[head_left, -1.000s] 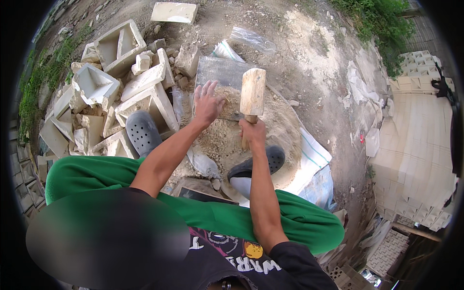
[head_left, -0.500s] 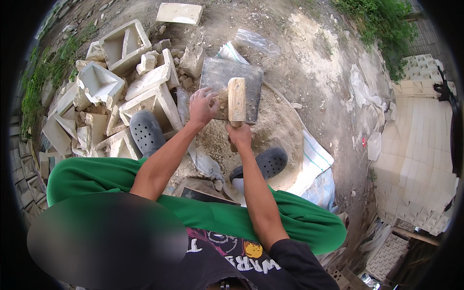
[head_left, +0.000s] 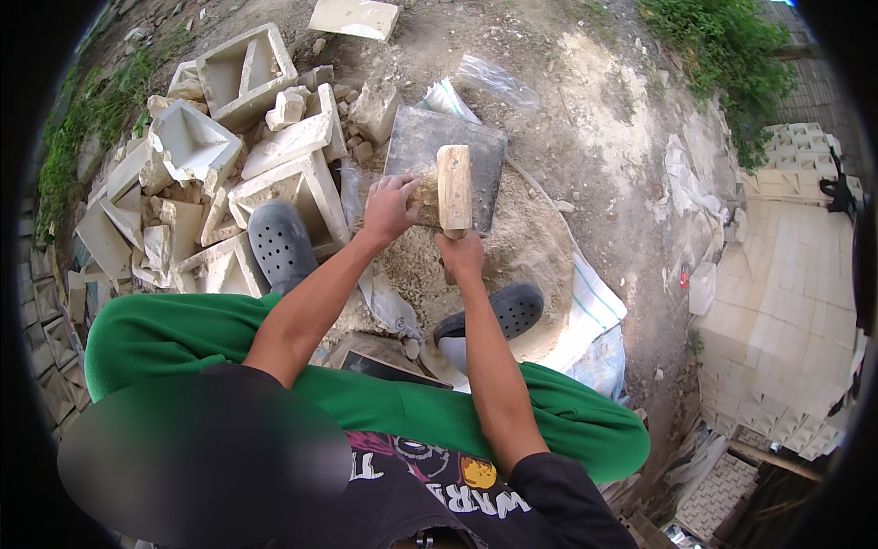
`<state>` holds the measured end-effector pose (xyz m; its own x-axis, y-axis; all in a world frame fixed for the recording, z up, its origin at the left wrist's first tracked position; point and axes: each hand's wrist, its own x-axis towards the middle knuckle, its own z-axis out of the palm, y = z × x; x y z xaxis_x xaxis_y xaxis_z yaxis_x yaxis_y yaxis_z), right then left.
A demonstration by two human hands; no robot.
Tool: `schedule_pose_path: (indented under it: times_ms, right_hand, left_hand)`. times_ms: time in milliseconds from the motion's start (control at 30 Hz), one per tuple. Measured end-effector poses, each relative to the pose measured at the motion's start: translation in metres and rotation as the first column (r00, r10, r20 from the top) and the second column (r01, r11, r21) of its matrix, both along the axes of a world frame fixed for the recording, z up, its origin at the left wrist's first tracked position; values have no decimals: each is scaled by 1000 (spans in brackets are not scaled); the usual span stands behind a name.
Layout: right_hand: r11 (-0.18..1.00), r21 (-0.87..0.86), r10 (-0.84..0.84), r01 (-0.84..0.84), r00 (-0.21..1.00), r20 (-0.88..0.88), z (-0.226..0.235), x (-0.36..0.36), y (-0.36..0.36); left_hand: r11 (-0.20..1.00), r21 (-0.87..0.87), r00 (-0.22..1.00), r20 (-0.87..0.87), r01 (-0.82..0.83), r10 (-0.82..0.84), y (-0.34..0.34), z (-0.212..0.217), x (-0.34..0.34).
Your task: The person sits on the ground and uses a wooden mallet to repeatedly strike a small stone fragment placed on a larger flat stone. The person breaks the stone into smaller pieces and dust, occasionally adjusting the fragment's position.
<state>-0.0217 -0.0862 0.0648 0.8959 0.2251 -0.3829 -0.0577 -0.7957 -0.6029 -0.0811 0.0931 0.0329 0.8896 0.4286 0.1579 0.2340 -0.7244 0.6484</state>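
My right hand (head_left: 459, 254) grips the handle of a wooden mallet (head_left: 454, 186), whose pale block head hangs over a dark flat slab (head_left: 489, 151). To its left, my left hand (head_left: 391, 207) is closed at the slab's lower left part, its fingertips on a rough tan chunk (head_left: 428, 196). The mallet head covers part of that chunk's right side. Tan crushed rubble (head_left: 402, 261) lies spread under and around the slab, on a white sheet (head_left: 593, 306) with green stripes.
Broken pale blocks (head_left: 197, 151) are heaped at the left, close to my grey clog (head_left: 279, 245). My other clog (head_left: 512, 306) rests on the rubble. Clear plastic (head_left: 498, 82) lies beyond the slab. Stacked pale blocks (head_left: 768, 274) stand at the far right.
My left hand's fingers, spread at the chunk before, have drawn together. The mallet stays over the slab in my right hand. The whole view has shifted slightly.
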Motion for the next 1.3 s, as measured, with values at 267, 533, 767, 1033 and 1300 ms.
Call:
schedule_pose_path:
  times_ms: [267, 533, 767, 1033, 1300]
  right_hand:
    - [982, 144, -99, 120, 984, -148, 51, 15, 8]
    - [977, 170, 110, -129, 987, 115, 7, 11, -2]
    - [971, 188, -77, 147, 939, -335, 24, 14, -7]
    - [863, 299, -276, 408, 875, -397, 58, 22, -14]
    - [909, 333, -164, 250, 950, -265, 82, 27, -13]
  left_hand:
    - [997, -48, 999, -6, -53, 53, -8, 2, -12]
    - [997, -57, 998, -21, -54, 53, -12, 11, -15]
    - [999, -49, 1000, 0, 23, -23, -21, 11, -31]
    - [992, -126, 1000, -9, 7, -8, -28, 13, 4]
    - [978, -208, 1000, -9, 27, -30, -11, 10, 40]
